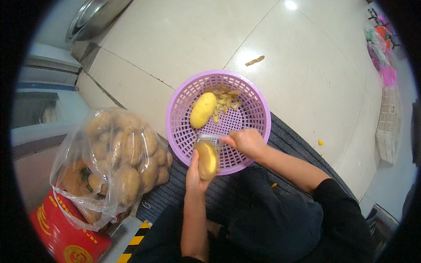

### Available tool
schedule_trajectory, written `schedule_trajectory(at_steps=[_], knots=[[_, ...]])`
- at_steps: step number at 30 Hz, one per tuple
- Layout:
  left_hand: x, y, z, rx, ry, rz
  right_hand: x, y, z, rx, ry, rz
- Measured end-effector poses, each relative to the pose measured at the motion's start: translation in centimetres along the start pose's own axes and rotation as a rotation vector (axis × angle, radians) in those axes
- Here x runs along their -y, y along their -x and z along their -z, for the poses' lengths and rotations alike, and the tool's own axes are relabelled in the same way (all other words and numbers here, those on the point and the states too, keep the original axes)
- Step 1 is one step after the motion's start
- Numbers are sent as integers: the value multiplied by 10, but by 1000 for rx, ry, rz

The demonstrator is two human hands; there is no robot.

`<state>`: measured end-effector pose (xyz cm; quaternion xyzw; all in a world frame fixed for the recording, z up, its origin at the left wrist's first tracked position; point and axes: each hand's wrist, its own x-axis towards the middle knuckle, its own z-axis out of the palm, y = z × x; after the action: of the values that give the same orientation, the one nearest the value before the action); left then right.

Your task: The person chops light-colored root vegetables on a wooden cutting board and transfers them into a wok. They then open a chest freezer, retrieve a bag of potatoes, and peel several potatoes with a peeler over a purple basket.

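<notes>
My left hand [196, 176] is closed round a partly peeled potato [208, 161], which shows a bright yellow strip down one side. A peeler [209, 138], somewhat blurred, lies across the top end of that potato, its handle in my right hand [248, 143]. Both hands are over the near part of a purple plastic basket [267, 123] with slotted walls. Inside the basket rests a peeled yellow potato [203, 110], with a heap of potato peels [225, 100] beside it.
Left of the basket stands a clear plastic bag of unpeeled potatoes [126, 154], against a red packet [69, 227]. A dark ribbed mat [286, 138] lies under the basket. One peel strip [255, 60] is on the tiled floor. At the far right is a white crate [388, 125].
</notes>
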<state>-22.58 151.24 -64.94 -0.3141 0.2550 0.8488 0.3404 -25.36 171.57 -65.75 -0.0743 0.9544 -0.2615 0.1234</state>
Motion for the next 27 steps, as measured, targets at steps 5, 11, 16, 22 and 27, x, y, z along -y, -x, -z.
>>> schedule_trajectory(at_steps=[5, 11, 16, 22, 27], knots=[[-6, 6, -22, 181, 110, 5, -12, -1, -4, -14, 79, -126], [-12, -2, -1, -35, 301, 24, 29, 41, 10, -153, -142, 228], [-2, -7, 0, 12, 306, 70, 11, 23, 3, -129, -64, 271], [8, 11, -44, 146, 86, 51, -22, -11, -8, -3, 6, -18], [-9, 4, -11, 136, 224, -32, 11, 35, 10, -176, -189, 2]])
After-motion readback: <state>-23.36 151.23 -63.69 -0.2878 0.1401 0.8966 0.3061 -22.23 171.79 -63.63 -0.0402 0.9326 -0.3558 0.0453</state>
